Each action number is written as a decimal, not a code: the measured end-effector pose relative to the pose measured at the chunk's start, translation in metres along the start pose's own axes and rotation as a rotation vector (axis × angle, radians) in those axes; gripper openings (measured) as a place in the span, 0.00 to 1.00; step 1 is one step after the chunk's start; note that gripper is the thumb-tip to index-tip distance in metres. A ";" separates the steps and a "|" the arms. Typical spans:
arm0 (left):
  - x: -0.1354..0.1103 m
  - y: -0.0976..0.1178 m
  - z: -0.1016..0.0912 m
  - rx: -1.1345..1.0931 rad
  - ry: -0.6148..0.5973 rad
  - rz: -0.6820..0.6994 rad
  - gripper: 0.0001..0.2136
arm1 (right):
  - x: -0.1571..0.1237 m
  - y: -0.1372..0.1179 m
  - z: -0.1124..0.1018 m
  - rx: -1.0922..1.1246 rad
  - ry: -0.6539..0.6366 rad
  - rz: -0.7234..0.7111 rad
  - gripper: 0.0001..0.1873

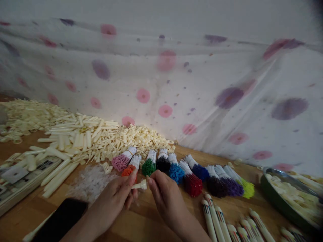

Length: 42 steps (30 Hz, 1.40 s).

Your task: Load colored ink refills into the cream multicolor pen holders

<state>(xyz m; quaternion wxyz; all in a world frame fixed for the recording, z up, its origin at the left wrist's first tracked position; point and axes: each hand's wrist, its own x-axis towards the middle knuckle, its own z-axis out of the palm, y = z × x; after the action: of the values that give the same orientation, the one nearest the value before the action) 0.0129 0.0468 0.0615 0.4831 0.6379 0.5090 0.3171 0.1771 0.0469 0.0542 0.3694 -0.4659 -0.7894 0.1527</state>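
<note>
My left hand (114, 195) is closed around a small cream plastic pen part (141, 185), whose slotted end points right. Close beside that end, my right hand (168, 196) has its thumb and forefinger pinched together; what lies between them is too small to make out. Just beyond my hands are bundles of white-stemmed pen refills with coloured ends, among them orange (130, 167), green (149, 164), black (163, 161), light blue (175, 169) and red (193, 185). Below my left hand lies a scatter of tiny clear pieces (85, 181), perhaps springs.
Cream pen barrels (83, 134) and slotted parts (143, 137) are heaped at the back left. A black phone-like object (62, 220) and a grey box (30, 186) lie left. Multicolour pens (219, 222) and a green bowl (277, 201) stand right. A flowered sheet (151, 77) covers the wall.
</note>
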 end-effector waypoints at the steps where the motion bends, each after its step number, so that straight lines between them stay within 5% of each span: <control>1: 0.000 0.000 0.000 -0.004 -0.014 -0.025 0.20 | 0.000 0.001 0.001 -0.034 0.016 -0.017 0.16; 4: 0.000 -0.001 0.002 0.001 0.021 0.024 0.15 | 0.001 0.004 0.004 -0.098 0.049 -0.027 0.17; 9: -0.001 -0.004 0.006 0.025 0.109 0.131 0.07 | 0.002 0.003 0.007 0.085 0.042 0.178 0.20; 15: 0.002 -0.005 0.006 -0.019 0.024 -0.044 0.21 | 0.002 0.002 0.008 0.025 0.053 0.096 0.19; 20: 0.003 -0.005 0.007 0.009 0.143 0.156 0.07 | 0.003 0.009 0.012 0.145 0.007 0.272 0.21; 26: 0.007 -0.005 0.006 0.003 0.031 -0.030 0.21 | 0.004 0.007 0.011 0.100 0.022 0.139 0.19; 31: 0.003 -0.003 0.008 0.076 0.121 0.127 0.07 | 0.004 0.011 0.012 0.244 -0.040 0.290 0.22; 33: 0.003 -0.005 0.008 -0.005 0.051 0.061 0.09 | 0.003 0.012 0.011 0.227 -0.041 0.250 0.22; 38: 0.010 -0.015 0.007 -0.089 -0.011 -0.084 0.23 | 0.002 0.010 0.009 -0.097 0.080 -0.103 0.23; 42: 0.009 -0.017 0.014 -0.097 0.081 -0.071 0.21 | 0.001 0.009 0.015 -0.112 0.085 -0.015 0.23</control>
<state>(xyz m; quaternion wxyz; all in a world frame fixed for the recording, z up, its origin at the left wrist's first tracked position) 0.0222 0.0516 0.0398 0.5033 0.5821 0.5345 0.3495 0.1714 0.0540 0.0388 0.3771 -0.4860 -0.7838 0.0857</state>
